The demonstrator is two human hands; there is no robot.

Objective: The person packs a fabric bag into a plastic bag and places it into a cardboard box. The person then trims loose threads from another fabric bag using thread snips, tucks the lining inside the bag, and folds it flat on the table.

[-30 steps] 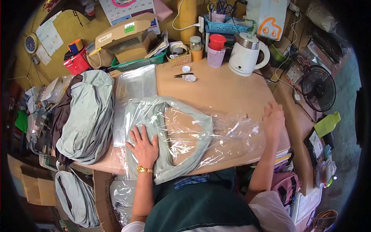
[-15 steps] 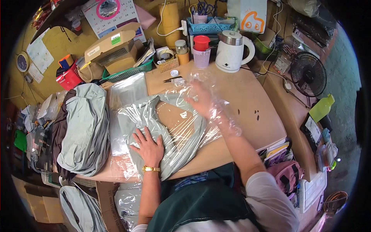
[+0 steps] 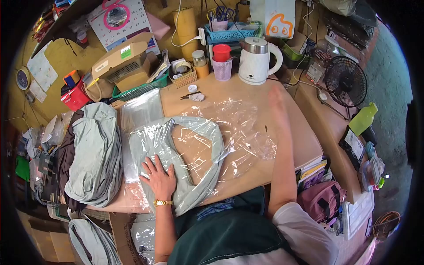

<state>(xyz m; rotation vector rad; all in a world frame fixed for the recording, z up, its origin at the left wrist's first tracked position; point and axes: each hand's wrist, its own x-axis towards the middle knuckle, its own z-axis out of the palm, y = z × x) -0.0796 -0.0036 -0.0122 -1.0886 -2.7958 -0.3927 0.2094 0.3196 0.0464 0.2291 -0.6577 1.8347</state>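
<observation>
My left hand (image 3: 159, 180) lies flat with fingers spread on a clear plastic bag (image 3: 247, 128). Inside the bag is a light grey fabric piece (image 3: 215, 137), curved in a loop around an opening. The bag's loose end spreads crinkled to the right across the table. My right hand (image 3: 278, 106), somewhat blurred, is over the right part of the table beyond the bag's end. Its fingers look stretched out, seen edge-on, with nothing visible in them. More flat clear bags (image 3: 143, 108) lie left of the grey piece.
A stack of folded grey fabric (image 3: 95, 154) sits at the table's left. Small black-bladed snips (image 3: 190, 95) lie near the back. Along the back edge stand a white kettle (image 3: 254, 64), a pink cup (image 3: 222, 70) and a green basket (image 3: 141, 88). A black fan (image 3: 346, 81) is at right.
My right hand has moved right, away from the bag's loose end, which now lies flatter on the table. My left hand stays on the bag. The view has shifted slightly.
</observation>
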